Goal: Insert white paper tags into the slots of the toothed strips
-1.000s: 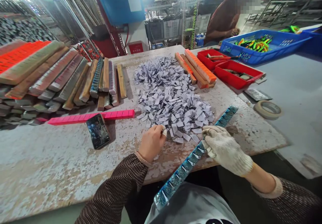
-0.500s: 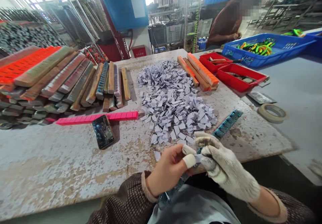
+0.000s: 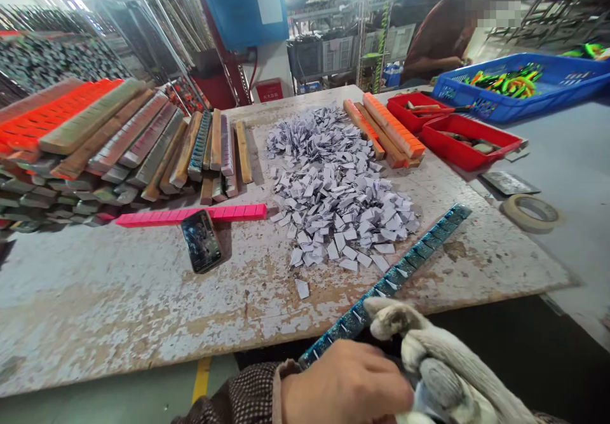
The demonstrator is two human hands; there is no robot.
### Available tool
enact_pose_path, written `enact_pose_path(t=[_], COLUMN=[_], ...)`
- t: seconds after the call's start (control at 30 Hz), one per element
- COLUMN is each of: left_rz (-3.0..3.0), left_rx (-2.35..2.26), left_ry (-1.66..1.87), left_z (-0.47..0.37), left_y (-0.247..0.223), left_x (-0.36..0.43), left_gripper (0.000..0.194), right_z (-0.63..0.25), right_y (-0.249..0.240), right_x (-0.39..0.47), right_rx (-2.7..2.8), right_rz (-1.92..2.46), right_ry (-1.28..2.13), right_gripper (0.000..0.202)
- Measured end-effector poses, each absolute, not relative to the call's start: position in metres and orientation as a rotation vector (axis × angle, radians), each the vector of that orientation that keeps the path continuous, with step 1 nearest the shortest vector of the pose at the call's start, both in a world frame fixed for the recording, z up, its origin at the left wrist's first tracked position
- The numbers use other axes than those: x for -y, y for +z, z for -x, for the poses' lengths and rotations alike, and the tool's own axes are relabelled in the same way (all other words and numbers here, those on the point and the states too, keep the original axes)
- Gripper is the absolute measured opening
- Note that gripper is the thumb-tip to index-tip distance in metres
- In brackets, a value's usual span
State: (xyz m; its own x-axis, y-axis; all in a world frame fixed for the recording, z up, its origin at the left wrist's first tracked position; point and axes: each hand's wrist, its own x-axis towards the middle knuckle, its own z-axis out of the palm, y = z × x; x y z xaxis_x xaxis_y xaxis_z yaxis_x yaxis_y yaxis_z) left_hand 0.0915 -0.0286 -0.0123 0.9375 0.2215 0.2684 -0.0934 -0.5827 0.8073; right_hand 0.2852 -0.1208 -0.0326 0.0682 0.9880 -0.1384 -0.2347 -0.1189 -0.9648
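Observation:
A long teal glittery strip [image 3: 410, 262] lies slantwise over the table's front edge, with small white pieces standing in several of its slots. My left hand [image 3: 345, 382] is below the strip's near end, back upward, its fingertips hidden. Beside it on the right, my right hand [image 3: 438, 360], in a white knit glove, has its fingers curled; what lies between them is hard to make out. A large heap of small white pieces [image 3: 333, 189] covers the middle of the table, and one loose piece [image 3: 302, 288] lies in front of it.
A phone [image 3: 201, 241] leans on a pink strip [image 3: 243, 212]. Stacked bars [image 3: 95, 119] fill the left; orange-topped bars [image 3: 393, 125] lie behind the heap. Red trays [image 3: 469, 141], a blue basket [image 3: 519, 87] and a tape roll [image 3: 531, 213] are at the right. A person [image 3: 441, 30] is behind.
Both hands have moved down toward my body, uncovering more of the teal strip. My left hand has turned, so its taped fingertips are now hidden. The view has shifted slightly.

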Motion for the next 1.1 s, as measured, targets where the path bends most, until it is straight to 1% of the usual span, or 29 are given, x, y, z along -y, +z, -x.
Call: enact_pose_path(t=[0.1,0.13,0.27,0.3,0.37,0.47,0.6,0.67,0.73,0.77,0.8,0.87,0.93,1.03,1.1], left_rz=[-2.148,-2.174,-2.284,-2.301,-2.312,-2.264,-2.310,-2.412,-2.492,-2.505,-2.503,-2.483,-2.468,-2.425,-2.394], left_rx=[0.053,-0.012,-0.569,-0.625,-0.573,-0.392,-0.330,-0.414,-0.532,-0.589,-0.644,-0.736,-0.791,-0.811,-0.809], left_ry=[0.398,0.429,0.679,0.694,0.664,0.599,0.611,0.591,0.516,0.474,0.429,0.365,0.307,0.185,0.109], left_z=[-0.095,-0.096,-0.096,-0.095,-0.094,-0.092,-0.091,-0.089,-0.083,-0.079,-0.075,-0.067,-0.062,-0.059,-0.059], left_y=[-0.017,-0.019,-0.021,-0.020,-0.018,-0.018,-0.020,-0.020,-0.018,-0.018,-0.017,-0.018,-0.019,-0.020,-0.021], left_x=[0.034,0.035,0.033,0.032,0.030,0.031,0.029,0.025,0.019,0.015,0.012,0.005,0.001,-0.002,-0.002], left_gripper=[0.040,0.039,0.044,0.044,0.043,0.041,0.043,0.040,0.033,0.029,0.025,0.015,0.005,0.005,0.006], right_z=[-0.289,-0.290,-0.283,-0.280,-0.273,-0.267,-0.272,-0.288,-0.316,-0.331,-0.346,-0.370,-0.382,-0.382,-0.381], right_y=[-0.036,-0.035,-0.036,-0.039,-0.050,-0.066,-0.060,-0.049,-0.041,-0.039,-0.039,-0.043,-0.049,-0.054,-0.056], right_x=[0.126,0.127,0.129,0.128,0.125,0.121,0.119,0.114,0.102,0.095,0.088,0.075,0.066,0.057,0.053], right_rx=[0.967,0.956,0.823,0.763,0.692,0.852,0.967,1.044,1.298,1.354,1.399,1.521,1.719,2.030,2.157], right_rz=[1.186,1.194,1.218,1.212,1.188,1.163,1.220,1.392,1.599,1.604,1.602,1.628,1.653,1.672,1.680], right_ry=[1.298,1.291,1.225,1.204,1.171,1.190,1.182,0.948,0.422,0.292,0.222,0.115,-0.033,-0.316,-0.382], right_gripper=[0.023,0.025,0.034,0.035,0.035,0.033,0.038,0.038,0.030,0.023,0.019,0.019,0.014,0.013,0.016])
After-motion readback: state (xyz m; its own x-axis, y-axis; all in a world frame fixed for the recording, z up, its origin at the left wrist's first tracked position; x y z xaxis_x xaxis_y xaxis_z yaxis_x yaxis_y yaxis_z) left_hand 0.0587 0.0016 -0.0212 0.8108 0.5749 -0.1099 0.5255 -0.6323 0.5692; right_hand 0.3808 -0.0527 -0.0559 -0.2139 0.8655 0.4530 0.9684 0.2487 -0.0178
